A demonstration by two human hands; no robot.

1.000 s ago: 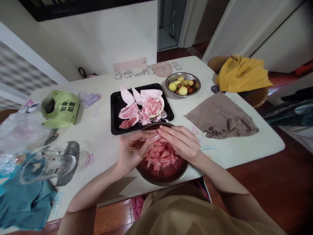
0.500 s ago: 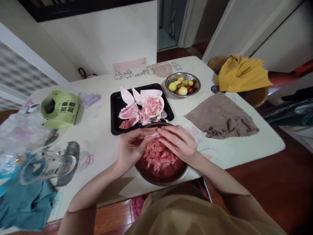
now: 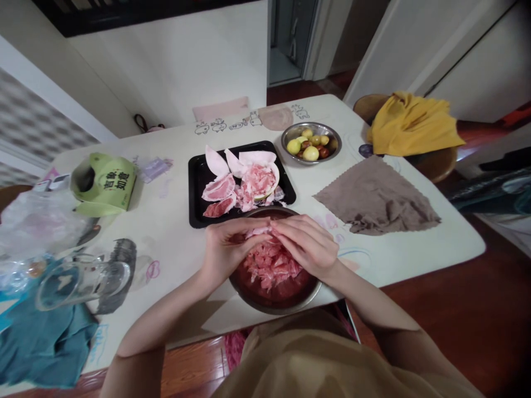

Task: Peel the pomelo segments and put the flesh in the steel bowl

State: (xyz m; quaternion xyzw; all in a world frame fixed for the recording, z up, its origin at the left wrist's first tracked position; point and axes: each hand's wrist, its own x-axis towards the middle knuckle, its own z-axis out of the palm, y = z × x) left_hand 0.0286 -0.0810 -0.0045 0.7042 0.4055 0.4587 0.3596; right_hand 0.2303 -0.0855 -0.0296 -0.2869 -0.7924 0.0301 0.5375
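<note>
Seen from above, a person's two bare hands meet over a wide metal bowl (image 3: 244, 287) at the near edge of a pale desk (image 3: 166, 265). Just above the bowl's far half, the left hand (image 3: 226, 240) pinches a small pale-pink pomelo piece (image 3: 258, 231) between thumb and fingers, and the right hand (image 3: 309, 243) has its grip closed on the same piece from the other side; the fingers partly hide it. Red pomelo pulp (image 3: 271, 265) is heaped inside the bowl. Just beyond the bowl, a black tray (image 3: 197, 188) carries crescents of pomelo rind (image 3: 215, 161), two pink wedges (image 3: 219, 188) and a rind cup piled with pale pink scraps (image 3: 259, 179). Beyond the bowl to the right stands a smaller steel bowl (image 3: 311, 162) of round yellow-green and reddish-brown fruits (image 3: 311, 153). Right of the bowl, a rumpled brown cloth (image 3: 377, 193) lies flat; farther right, off the desk, a yellow cloth (image 3: 415, 124) drapes over a round wooden seat (image 3: 446, 163). Well left of the bowl are a light-green carton (image 3: 105, 185) with dark Chinese characters, a clear plastic bag (image 3: 41, 224), a transparent pitcher (image 3: 78, 284) and a teal cloth (image 3: 45, 345).
</note>
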